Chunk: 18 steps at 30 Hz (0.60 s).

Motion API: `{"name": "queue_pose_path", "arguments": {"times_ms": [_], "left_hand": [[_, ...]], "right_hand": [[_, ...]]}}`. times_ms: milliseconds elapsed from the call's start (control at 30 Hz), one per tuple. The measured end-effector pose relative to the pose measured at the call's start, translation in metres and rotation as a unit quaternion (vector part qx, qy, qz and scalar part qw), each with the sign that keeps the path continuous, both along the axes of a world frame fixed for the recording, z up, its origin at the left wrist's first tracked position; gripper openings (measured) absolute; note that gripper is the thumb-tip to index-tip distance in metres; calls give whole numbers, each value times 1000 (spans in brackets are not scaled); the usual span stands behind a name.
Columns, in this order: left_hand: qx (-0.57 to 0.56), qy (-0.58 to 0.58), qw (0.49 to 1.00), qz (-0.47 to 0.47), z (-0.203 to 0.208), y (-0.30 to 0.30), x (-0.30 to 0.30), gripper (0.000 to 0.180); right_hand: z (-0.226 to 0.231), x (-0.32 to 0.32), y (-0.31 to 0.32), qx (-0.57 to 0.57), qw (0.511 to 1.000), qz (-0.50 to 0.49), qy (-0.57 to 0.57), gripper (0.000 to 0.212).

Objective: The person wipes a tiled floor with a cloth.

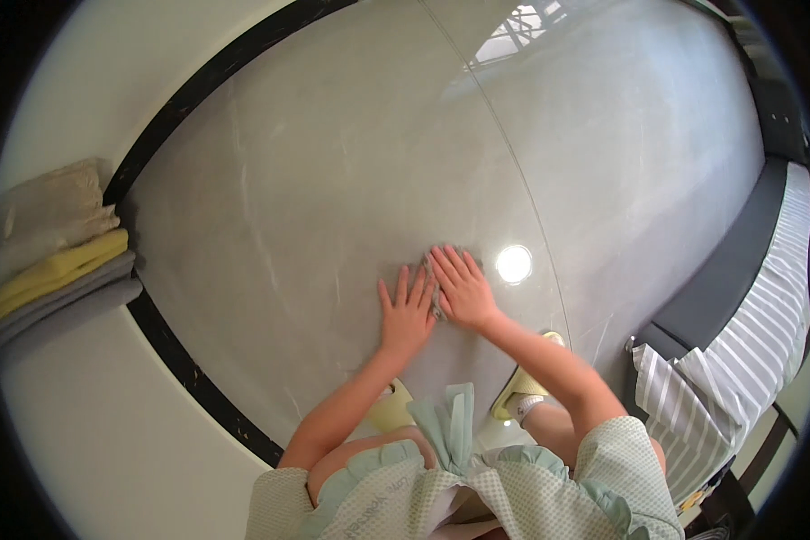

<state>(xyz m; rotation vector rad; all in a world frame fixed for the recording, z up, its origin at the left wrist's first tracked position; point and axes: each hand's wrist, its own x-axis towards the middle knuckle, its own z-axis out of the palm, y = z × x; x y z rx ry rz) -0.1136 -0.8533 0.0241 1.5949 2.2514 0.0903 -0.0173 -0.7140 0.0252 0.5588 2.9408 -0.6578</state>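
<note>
- Both hands are laid flat on a glossy grey marble-look tiled floor point(315, 180), seen from above by a person bending or crouching over it.
- The left hand point(407, 315) is spread with the fingers fanned, palm down; nothing is pinched in it.
- The right hand point(463, 290) is likewise flat and spread, its fingers just beside and partly over those of the left.
- A small grey folded cloth point(450, 255) is pressed under the fingertips of both hands; only its edge shows, and its colour nearly matches the floor.
- The cloth is judged to be light, soft and limp; on so polished a floor it is likely to slide easily, so it is best taken by an edge or corner, or kept down with flat palms.
- A stack of folded towels in beige, yellow and grey point(58, 247) is set well apart at the left, and a grey-and-white striped fabric point(756, 315) hangs at the right.
</note>
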Motion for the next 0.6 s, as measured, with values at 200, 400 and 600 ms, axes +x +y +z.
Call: {"name": "queue_pose_path", "arguments": {"times_ms": [200,400,600], "left_hand": [[79,75,992,60,-2,36,-122,71],[77,94,987,107,1,8,-140,71],[-42,15,988,149,9,-69,-35,76]], "right_hand": [[-3,-124,41,0,993,50,108,59],[-6,-154,13,35,989,58,134,60],[0,-74,-24,-28,946,322,7,62]]}}
